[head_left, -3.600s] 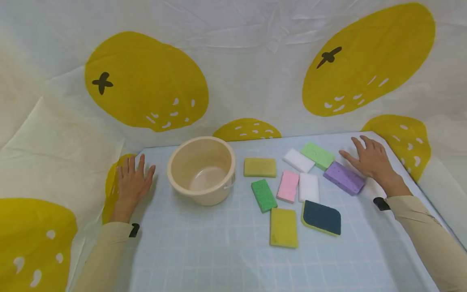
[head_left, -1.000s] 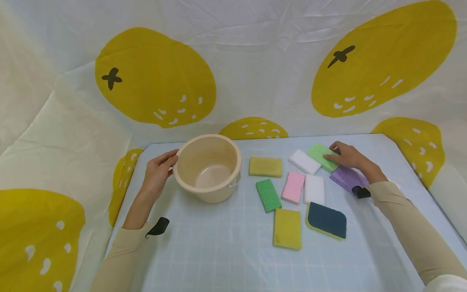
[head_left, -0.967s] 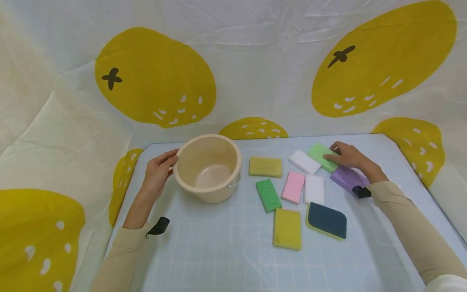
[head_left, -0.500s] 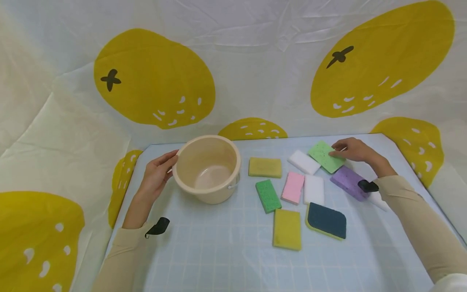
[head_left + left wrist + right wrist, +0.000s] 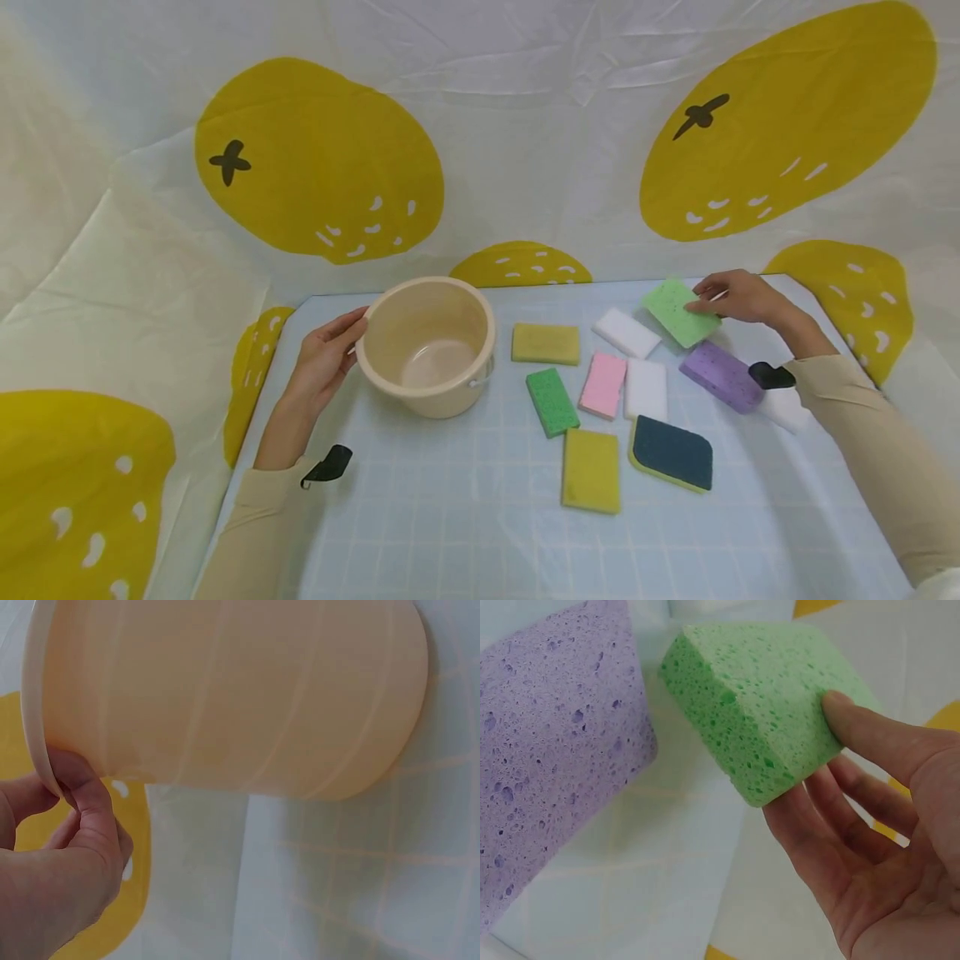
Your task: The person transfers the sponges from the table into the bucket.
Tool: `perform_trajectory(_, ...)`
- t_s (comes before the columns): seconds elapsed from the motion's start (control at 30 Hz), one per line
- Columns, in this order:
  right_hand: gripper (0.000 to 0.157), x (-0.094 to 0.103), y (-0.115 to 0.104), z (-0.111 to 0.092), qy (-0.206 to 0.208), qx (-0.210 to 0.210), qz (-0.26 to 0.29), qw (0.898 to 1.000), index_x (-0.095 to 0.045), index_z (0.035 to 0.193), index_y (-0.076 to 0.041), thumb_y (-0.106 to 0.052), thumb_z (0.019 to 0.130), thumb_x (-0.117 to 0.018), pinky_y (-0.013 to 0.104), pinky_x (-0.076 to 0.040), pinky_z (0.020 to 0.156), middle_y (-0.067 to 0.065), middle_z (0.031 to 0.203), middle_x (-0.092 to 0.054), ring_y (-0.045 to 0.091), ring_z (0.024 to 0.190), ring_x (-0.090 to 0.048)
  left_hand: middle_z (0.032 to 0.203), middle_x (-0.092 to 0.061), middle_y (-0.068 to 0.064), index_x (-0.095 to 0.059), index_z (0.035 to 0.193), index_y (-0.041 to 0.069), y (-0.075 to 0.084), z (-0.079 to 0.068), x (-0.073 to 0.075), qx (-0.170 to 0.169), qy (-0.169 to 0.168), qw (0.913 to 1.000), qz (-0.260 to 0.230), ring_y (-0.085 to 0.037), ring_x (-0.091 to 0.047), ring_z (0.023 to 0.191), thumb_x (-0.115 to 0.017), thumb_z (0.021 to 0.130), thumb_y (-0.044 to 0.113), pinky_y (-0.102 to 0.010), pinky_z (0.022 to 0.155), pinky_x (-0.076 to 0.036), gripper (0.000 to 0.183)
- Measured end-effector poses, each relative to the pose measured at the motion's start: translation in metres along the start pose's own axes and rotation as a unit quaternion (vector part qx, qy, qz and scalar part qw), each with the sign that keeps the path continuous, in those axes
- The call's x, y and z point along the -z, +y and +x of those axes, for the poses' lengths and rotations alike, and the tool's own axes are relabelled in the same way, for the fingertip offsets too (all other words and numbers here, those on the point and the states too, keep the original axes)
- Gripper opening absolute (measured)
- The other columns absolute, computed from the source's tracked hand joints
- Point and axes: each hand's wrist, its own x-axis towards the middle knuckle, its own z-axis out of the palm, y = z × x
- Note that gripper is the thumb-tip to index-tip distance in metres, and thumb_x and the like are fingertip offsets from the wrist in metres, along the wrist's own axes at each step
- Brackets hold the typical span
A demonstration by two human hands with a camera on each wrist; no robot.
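Note:
My left hand (image 5: 321,354) pinches the left rim of a beige bucket (image 5: 438,402); the left wrist view has thumb and fingers on either side of that rim (image 5: 36,697). Nothing lies inside the bucket. At the far right, my right hand (image 5: 746,298) holds a light green sponge (image 5: 678,312) by its right edge, thumb on top and fingers underneath. The sponge is tilted and lifted off the table. Just below it lies a purple sponge (image 5: 722,377), large and close in the right wrist view (image 5: 555,750).
Several sponges lie right of the bucket: yellow (image 5: 545,344), dark green (image 5: 552,402), pink (image 5: 603,385), and larger yellow (image 5: 591,471). White pads (image 5: 627,332) are among them, one partly hidden near the right sleeve. A dark-topped scouring sponge (image 5: 671,452) sits in front.
My left hand has gone from beside the bucket to its rim. My right hand has taken hold of the light green sponge and raised it, shifting slightly right and back.

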Motion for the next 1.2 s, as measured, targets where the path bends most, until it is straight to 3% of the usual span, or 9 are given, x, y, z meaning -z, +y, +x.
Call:
perform_trajectory(0.37, 0.057, 0.013, -0.015, 0.001, 0.000, 0.004, 0.021, 1.000, -0.057, 0.119, 0.008, -0.035, 0.085, -0.071, 0.032, -0.054, 0.069, 0.023, 0.109, -0.060, 0.033, 0.096, -0.057, 0.121, -0.060, -0.004, -0.052, 0.134, 0.002, 0.001, -0.002, -0.001, 0.005, 0.008, 0.9998, -0.015, -0.011, -0.061, 0.101, -0.069, 0.087, 0.016, -0.020, 0.079, -0.052, 0.052)
perform_trajectory(0.9, 0.056, 0.020, -0.050, 0.000, -0.003, 0.011, 0.030, 0.999, -0.058, 0.120, 0.003, -0.039, 0.084, -0.071, 0.036, -0.055, 0.074, 0.017, 0.109, -0.061, 0.029, 0.092, -0.058, 0.119, -0.061, -0.005, -0.051, 0.134, 0.000, -0.001, -0.003, 0.000, -0.010, -0.006, 0.9993, -0.036, -0.010, -0.062, 0.096, -0.068, 0.088, 0.013, -0.020, 0.074, -0.053, 0.051)
perform_trajectory(1.2, 0.050, 0.030, -0.070, 0.003, -0.007, 0.036, 0.053, 0.998, -0.059, 0.119, 0.003, -0.032, 0.085, -0.072, 0.024, -0.054, 0.070, 0.016, 0.110, -0.062, 0.023, 0.092, -0.060, 0.123, -0.059, -0.007, -0.052, 0.133, 0.001, -0.001, -0.003, -0.002, -0.008, 0.004, 0.9997, -0.022, -0.012, -0.061, 0.100, -0.068, 0.088, 0.015, -0.020, 0.077, -0.053, 0.050)
